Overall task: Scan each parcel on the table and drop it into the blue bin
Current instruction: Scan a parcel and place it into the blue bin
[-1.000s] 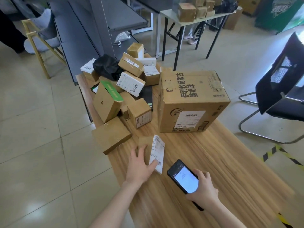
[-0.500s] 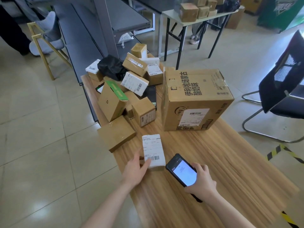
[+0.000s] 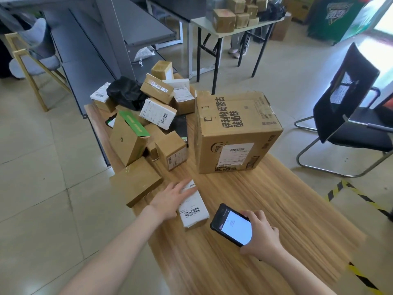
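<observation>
A small parcel (image 3: 194,207) with a white barcode label facing up lies flat on the wooden table (image 3: 244,209). My left hand (image 3: 170,199) rests on its left side, fingers spread flat over the label's far end. My right hand (image 3: 260,235) holds a black handheld scanner (image 3: 230,224), its lit screen facing up, just right of the parcel. A heap of several cardboard parcels (image 3: 148,124) fills the table's far left. A large carton (image 3: 236,133) stands beside the heap. No blue bin is in view.
A flat brown box (image 3: 136,184) overhangs the table's left edge near my left hand. A black chair (image 3: 350,116) stands on the right. Another table with boxes (image 3: 229,20) and grey shelving (image 3: 119,39) stand behind. Yellow-black tape (image 3: 357,194) marks the floor.
The small parcel was tipped from its edge to lie flat, label up. My left hand moved from its near end onto its top. The scanner stayed beside it.
</observation>
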`<state>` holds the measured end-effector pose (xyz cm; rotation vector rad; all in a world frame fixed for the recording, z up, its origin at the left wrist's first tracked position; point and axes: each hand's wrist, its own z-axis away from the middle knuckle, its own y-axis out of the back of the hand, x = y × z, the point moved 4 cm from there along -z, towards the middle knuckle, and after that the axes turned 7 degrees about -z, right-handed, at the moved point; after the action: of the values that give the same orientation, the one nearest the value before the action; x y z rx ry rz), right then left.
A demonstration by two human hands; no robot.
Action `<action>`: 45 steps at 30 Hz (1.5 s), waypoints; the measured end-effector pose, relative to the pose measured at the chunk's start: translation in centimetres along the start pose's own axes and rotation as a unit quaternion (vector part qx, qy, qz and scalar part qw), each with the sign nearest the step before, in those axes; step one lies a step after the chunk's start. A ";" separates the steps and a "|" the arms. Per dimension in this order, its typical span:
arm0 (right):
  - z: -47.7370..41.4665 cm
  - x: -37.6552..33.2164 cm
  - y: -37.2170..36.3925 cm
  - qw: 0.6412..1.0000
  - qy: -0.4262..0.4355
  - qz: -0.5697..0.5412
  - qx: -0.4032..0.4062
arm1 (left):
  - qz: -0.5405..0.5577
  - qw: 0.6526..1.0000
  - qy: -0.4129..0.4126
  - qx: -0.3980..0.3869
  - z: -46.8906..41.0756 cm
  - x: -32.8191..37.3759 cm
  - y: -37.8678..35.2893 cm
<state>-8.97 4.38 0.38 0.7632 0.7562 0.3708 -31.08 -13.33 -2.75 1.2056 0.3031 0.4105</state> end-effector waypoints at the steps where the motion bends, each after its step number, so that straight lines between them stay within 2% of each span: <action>1: 0.0 0.0 0.3 1.000 0.005 0.008 0.000 | -0.005 1.000 -0.003 -0.001 -0.2 0.0 0.1; 6: 0.0 0.5 1.9 0.999 0.020 0.047 0.005 | -0.015 0.999 -0.025 0.017 -0.5 -0.3 0.5; 12: -0.3 0.1 3.6 0.995 0.035 0.088 0.025 | 0.000 0.989 -0.033 0.144 0.6 -1.3 2.9; 18: -0.6 -0.9 3.7 0.991 0.045 0.118 0.050 | -0.002 0.994 -0.041 0.098 0.2 -1.7 3.3; 26: -0.6 -1.2 4.3 0.983 0.038 0.161 0.085 | -0.005 0.993 -0.042 0.108 0.4 -1.6 3.6; 39: 1.0 -0.2 4.5 0.982 0.044 0.163 0.089 | -0.026 0.991 -0.025 0.126 2.8 -0.3 4.1; 45: 2.2 1.1 4.4 0.985 0.064 0.138 0.084 | -0.033 0.991 0.019 0.128 5.3 1.0 3.9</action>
<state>-6.75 6.90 4.15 1.0141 0.8108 0.6162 -28.41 -16.09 2.64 1.4348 0.4375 0.3447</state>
